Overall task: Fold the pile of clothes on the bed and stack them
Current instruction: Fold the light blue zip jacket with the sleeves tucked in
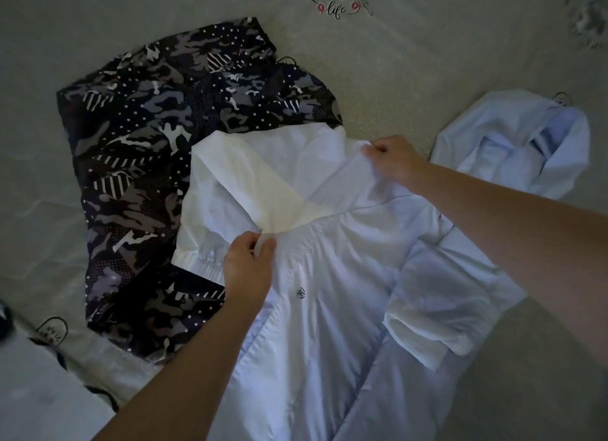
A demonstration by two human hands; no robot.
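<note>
Beside the camouflage jacket, both hands pinch a white hooded jacket; left hand and right hand stretch its hood flat, likely for folding.

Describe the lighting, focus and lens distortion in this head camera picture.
Head view: dim and bluish, with the brightest patch on the white jacket between the two hands; the camouflage jacket reads dark but its pattern stays sharp; wide-angle stretch enlarges the forearms at the lower edges; the bedsheet print is soft near the top corners.
</note>
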